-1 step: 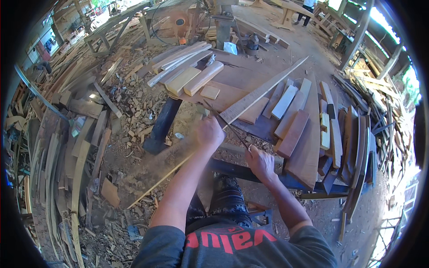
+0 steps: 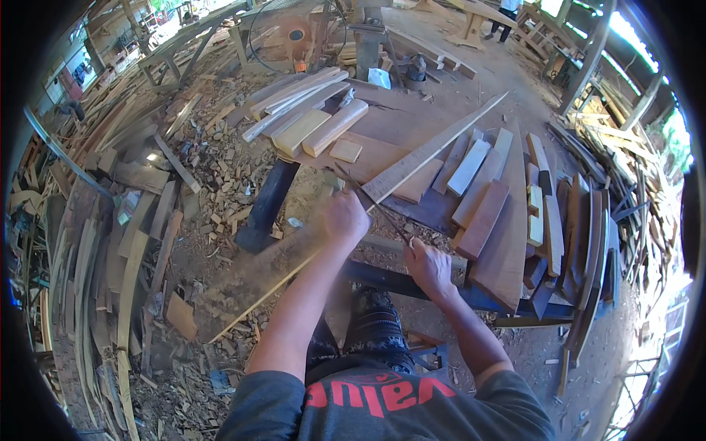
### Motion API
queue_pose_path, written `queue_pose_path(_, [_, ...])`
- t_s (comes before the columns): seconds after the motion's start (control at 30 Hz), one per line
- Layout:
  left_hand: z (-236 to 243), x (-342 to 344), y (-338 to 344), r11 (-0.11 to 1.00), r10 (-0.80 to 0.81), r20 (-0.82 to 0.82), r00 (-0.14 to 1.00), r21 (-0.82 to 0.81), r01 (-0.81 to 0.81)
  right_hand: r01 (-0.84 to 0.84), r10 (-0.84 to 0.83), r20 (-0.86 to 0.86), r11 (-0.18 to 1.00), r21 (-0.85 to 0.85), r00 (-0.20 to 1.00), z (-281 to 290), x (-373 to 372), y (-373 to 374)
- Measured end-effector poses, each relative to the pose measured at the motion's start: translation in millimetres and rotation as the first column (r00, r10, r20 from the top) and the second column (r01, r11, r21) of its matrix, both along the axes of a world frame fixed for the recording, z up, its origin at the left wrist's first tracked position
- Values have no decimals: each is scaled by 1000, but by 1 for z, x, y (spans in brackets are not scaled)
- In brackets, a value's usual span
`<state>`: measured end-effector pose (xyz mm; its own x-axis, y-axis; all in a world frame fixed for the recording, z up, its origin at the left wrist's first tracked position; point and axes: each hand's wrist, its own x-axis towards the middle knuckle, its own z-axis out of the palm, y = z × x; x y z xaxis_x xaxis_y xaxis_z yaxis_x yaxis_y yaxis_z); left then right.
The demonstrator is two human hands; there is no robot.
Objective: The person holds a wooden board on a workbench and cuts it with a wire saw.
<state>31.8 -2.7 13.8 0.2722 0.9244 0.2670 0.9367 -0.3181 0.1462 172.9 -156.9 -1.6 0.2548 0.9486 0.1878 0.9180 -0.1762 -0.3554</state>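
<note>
A long wooden board [image 2: 434, 151] runs from the far right of the bench toward my hands, looking narrower at its far end. Across its near end lies a thin dark bar-like tool [image 2: 391, 223]. My right hand [image 2: 428, 266] is closed around the tool's near end, thumb along it. My left hand [image 2: 347, 219] is closed in a fist beside the tool and the board; its fingers are hidden, so what it grips is unclear. Below it, a pale wood edge [image 2: 266, 298] slants down left beside a blurred brown surface. I cannot tell whether it belongs to the same board.
Wood blocks [image 2: 337, 128] and a reddish-brown block [image 2: 482, 219] lie on the bench. A dark beam [image 2: 269, 206] stands left of my hands. Offcuts and chips [image 2: 213, 242] cover the ground at left; long planks [image 2: 132, 294] are stacked there. A fan [image 2: 296, 35] stands beyond.
</note>
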Motion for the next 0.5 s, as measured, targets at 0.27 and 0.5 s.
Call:
queue_pose_path(0.27, [-10,1,9,997,-3,40,999,-82,6,-20,20,7,995,101,1000,4,-16,55])
queue_pose_path(0.5, [-4,-1,2,998,16,-1,1000,-68,-16,0,0,-5,1000,-30,1000,3,1,-6])
